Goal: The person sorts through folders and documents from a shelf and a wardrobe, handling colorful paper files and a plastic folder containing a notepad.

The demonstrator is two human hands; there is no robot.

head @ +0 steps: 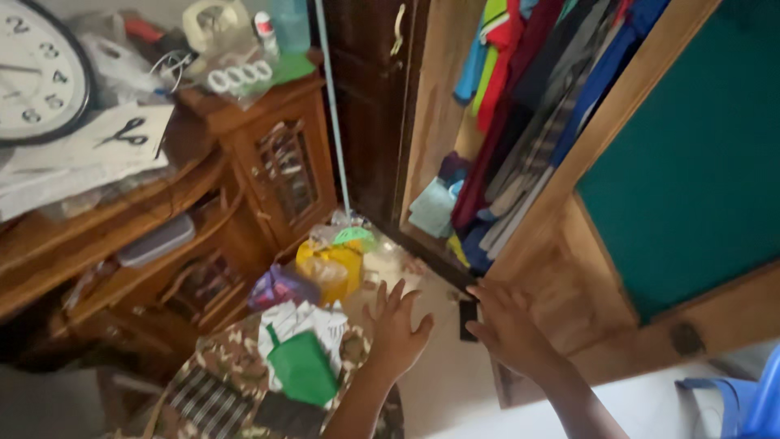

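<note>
My left hand (397,325) is stretched out with fingers spread over the pale floor, holding nothing. My right hand (508,325) reaches forward beside it, fingers apart, close to the lower edge of the open wooden wardrobe door (601,268) and a small dark object (468,317) on the floor. The wardrobe (520,106) stands open with several coloured garments hanging inside and folded cloth at its bottom. A green bag (302,366) lies on a camouflage-patterned cloth (227,358) just left of my left hand.
A wooden desk and cabinet (276,162) fill the left side, carrying a wall clock (36,69), scissors (123,134) and clutter. Yellow and purple plastic bags (329,268) sit on the floor by a pale blue pole (333,114). A blue plastic chair (743,402) is at the bottom right.
</note>
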